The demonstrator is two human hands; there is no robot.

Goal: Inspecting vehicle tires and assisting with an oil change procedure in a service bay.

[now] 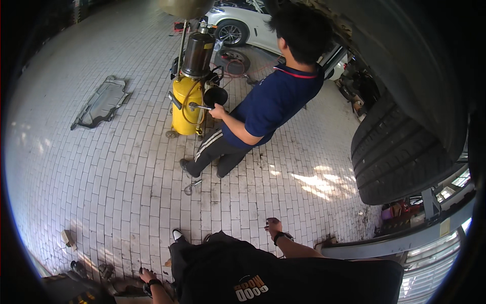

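My right hand [273,227] hangs over the brick floor beside my dark shirt, its fingers loosely bent and apart. Nothing shows in it, and its fingertips look dark. On the lower left, my left hand [147,275] hangs near the floor, with small dark metal parts [106,270] lying to its left. Its fingers are small in view and seem loose, with no held thing that I can make out. In front of me a co-worker in a navy shirt [276,101] grips a shiny metal tool [199,106] beside a yellow wheeled oil drainer [186,109].
A loop-ended metal tool [192,187] lies by the co-worker's feet. A grey undertray panel [103,102] rests on the floor at left. At right hangs a raised car's tyre [400,152] above a lift arm [395,247]. A white car [250,25] stands behind, near a loose wheel [233,62].
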